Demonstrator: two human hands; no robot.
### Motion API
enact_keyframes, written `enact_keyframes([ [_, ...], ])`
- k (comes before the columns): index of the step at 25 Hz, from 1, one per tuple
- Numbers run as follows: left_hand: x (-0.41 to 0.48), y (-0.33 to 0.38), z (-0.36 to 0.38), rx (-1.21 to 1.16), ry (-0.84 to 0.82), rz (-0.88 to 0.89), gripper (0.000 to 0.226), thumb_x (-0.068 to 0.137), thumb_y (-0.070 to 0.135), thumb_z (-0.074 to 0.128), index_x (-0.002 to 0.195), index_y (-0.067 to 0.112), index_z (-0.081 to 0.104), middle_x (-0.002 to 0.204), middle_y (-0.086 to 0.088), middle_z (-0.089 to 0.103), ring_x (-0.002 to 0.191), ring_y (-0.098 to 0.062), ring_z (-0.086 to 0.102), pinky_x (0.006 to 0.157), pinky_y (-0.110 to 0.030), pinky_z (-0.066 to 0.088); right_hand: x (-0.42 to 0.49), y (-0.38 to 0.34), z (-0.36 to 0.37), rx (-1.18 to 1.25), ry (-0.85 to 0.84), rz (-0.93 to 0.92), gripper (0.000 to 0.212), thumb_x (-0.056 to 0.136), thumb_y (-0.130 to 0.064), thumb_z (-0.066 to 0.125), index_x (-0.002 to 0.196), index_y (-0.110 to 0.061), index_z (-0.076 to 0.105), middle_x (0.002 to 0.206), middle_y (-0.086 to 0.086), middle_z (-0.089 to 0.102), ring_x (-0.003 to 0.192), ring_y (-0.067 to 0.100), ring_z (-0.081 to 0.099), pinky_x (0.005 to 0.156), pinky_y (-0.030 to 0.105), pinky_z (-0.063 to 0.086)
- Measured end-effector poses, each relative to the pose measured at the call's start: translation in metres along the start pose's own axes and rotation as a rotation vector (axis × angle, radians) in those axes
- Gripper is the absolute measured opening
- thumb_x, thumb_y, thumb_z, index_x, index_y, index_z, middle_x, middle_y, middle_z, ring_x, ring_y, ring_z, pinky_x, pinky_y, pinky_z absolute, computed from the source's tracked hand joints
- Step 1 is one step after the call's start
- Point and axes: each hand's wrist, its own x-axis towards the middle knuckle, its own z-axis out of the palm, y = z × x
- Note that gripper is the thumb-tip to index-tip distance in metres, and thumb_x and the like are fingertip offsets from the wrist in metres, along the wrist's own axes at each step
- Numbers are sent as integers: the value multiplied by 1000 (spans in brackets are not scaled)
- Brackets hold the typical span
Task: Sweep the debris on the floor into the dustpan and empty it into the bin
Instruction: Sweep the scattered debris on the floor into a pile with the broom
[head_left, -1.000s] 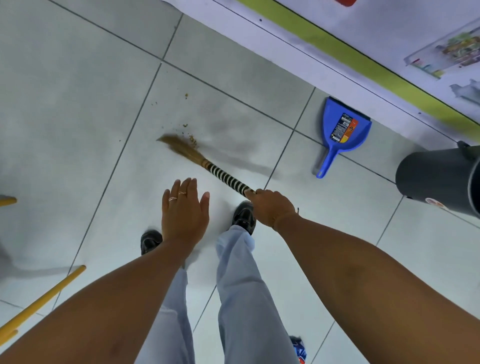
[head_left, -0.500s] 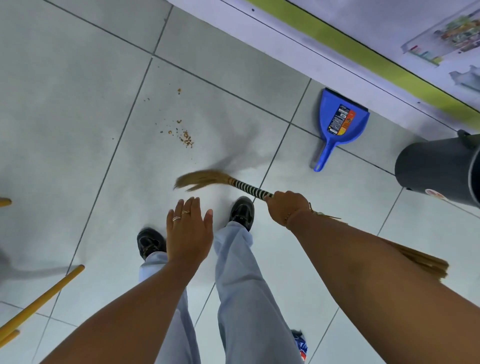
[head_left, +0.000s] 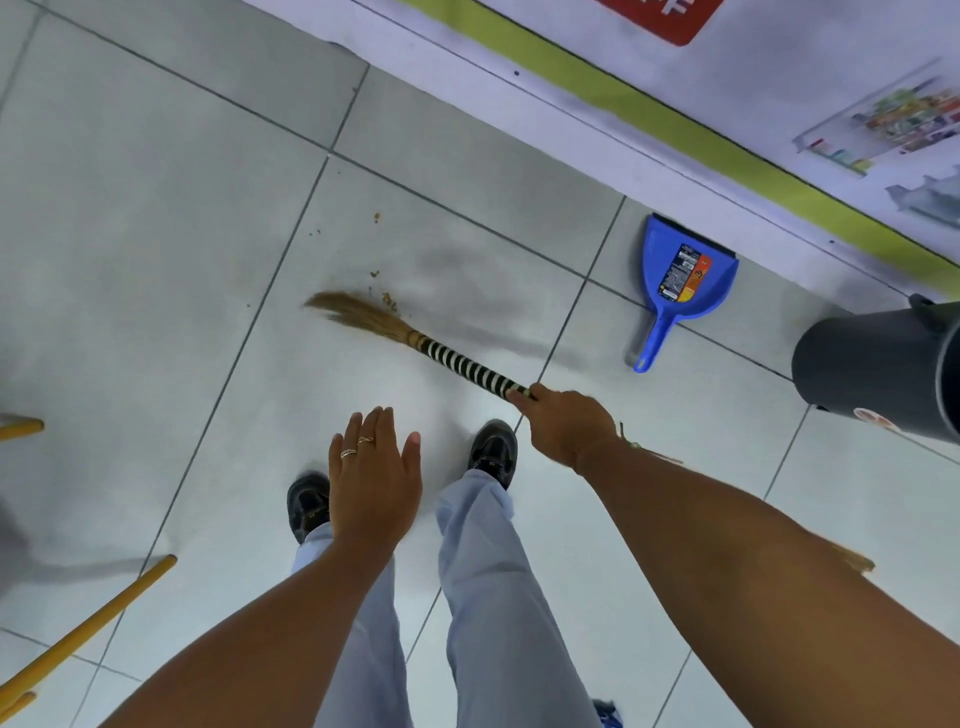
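Grey floor tiles (head_left: 156, 218) carry brown debris (head_left: 388, 300), touched by the bristles of a broom (head_left: 415, 340) clamped in the right hand (head_left: 563, 428). The left hand (head_left: 375, 478) is held open, fingers apart. Near the wall lies a blue dustpan (head_left: 680, 283), its label unreadable, beside a dark bin (head_left: 872, 371).

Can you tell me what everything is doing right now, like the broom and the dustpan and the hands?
Broom: held, bristles on the floor by the crumbs.
Crumbs: scattered on the tile, not swept up.
Dustpan: lying on the floor, untouched.
Bin: standing beside the dustpan.
Right hand: closed round the broom handle.
Left hand: open, holding nothing.
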Motion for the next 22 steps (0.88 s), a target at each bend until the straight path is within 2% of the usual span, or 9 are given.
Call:
enact_keyframes([
  [3, 14, -9, -13, -14, 40, 8, 52, 95, 36, 36, 128, -2, 48, 128, -23, 59, 129, -38, 45, 108, -52, 36, 1, -6, -3, 36, 130, 63, 57, 94, -12, 38, 148, -26, 28, 137, 7, 47, 91, 36, 62, 69, 39, 49],
  [5, 33, -15, -21, -24, 45, 37, 58, 91, 40, 28, 125, -2, 51, 124, -23, 61, 125, -38, 49, 105, -53, 40, 21, -11, -21, 104, 197, 168, 59, 95, -11, 37, 150, -28, 24, 136, 9, 47, 95, 36, 61, 66, 38, 45],
  [8, 69, -31, -38, -42, 31, 87, 49, 96, 33, 36, 133, 1, 43, 137, -20, 52, 134, -34, 38, 114, -47, 29, 78, -24, -62, 203, 217, 341, 55, 98, -16, 34, 151, -24, 21, 132, 13, 51, 108, 37, 58, 78, 41, 48],
  [11, 124, -65, -48, -48, 27, 95, 53, 95, 34, 32, 137, 3, 38, 142, -16, 46, 139, -30, 32, 116, -44, 22, 152, -52, -103, 238, 159, 468, 48, 99, -16, 32, 146, -16, 32, 129, 14, 55, 114, 35, 56, 86, 41, 48],
  [16, 169, -83, -64, -32, 22, 97, 51, 97, 33, 37, 139, 4, 35, 145, -16, 43, 141, -30, 28, 117, -44, 21, 195, -71, -116, 180, 131, 447, 42, 96, -13, 37, 138, -15, 46, 124, 13, 58, 114, 35, 56, 86, 42, 48],
  [22, 197, -99, -69, -20, -48, 62, 52, 98, 34, 34, 141, 6, 31, 148, -14, 38, 143, -28, 23, 118, -42, 17, 197, -59, -102, 60, 71, 448, 44, 96, -10, 39, 138, -22, 44, 120, 9, 61, 112, 31, 56, 81, 39, 49],
])
